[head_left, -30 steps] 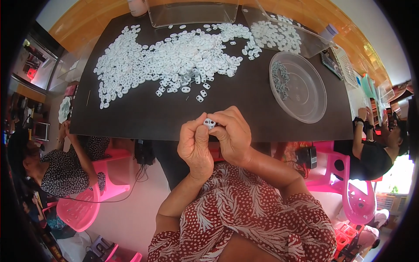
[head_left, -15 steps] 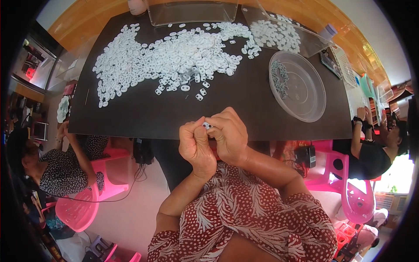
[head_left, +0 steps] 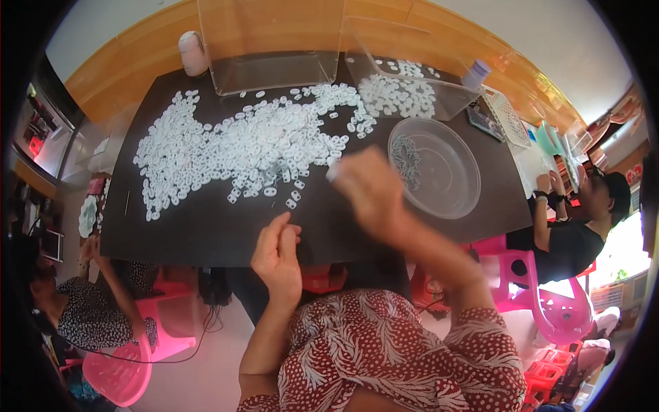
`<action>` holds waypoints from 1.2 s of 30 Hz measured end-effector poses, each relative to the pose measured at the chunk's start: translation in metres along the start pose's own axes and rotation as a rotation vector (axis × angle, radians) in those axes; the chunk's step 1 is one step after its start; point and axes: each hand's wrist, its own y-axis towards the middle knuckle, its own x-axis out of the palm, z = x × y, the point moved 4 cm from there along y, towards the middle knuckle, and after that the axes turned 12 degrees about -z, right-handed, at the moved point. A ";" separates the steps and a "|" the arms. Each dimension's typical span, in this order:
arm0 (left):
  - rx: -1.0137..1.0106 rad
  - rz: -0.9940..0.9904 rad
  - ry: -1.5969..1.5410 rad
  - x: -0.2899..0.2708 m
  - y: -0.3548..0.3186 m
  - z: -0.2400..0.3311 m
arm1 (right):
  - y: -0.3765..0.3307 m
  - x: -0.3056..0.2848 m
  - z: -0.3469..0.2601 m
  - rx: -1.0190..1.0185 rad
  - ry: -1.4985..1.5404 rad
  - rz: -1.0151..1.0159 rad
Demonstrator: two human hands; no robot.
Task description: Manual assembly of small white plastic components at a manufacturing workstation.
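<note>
My right hand (head_left: 371,189), smeared by motion, is raised over the table between the pile and the round dish. A small white plastic piece (head_left: 334,172) is pinched at its fingertips. My left hand (head_left: 278,257) is at the table's front edge, fingers loosely stretched upward and apart from the thumb, with nothing visible in it. Ahead spreads a large pile of white oval two-holed plastic pieces (head_left: 240,141), with a few grey bits on its near side. The clear round dish (head_left: 446,203), right of my right hand, holds a heap of small grey parts (head_left: 406,161).
A clear bin (head_left: 449,103) lies at the back right with white pieces in it; another clear bin (head_left: 274,72) stands at the back. A pink-white bottle (head_left: 193,53), a phone (head_left: 484,123) and a white basket (head_left: 506,117) are on the dark table (head_left: 171,240). People sit at both sides.
My hands have separated. The right one has moved forward and right with the white piece; the left has let go and stays near the table edge. The view has tilted up.
</note>
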 end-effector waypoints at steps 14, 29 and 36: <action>0.055 0.105 0.304 -0.035 0.033 -0.027 | 0.058 -0.019 0.077 -0.043 -0.193 0.046; -0.016 0.096 -0.019 -0.036 0.027 -0.027 | 0.030 0.108 -0.023 -0.308 0.059 -0.325; -0.019 0.103 0.015 -0.037 0.027 -0.028 | 0.028 0.105 -0.022 -0.313 0.122 -0.263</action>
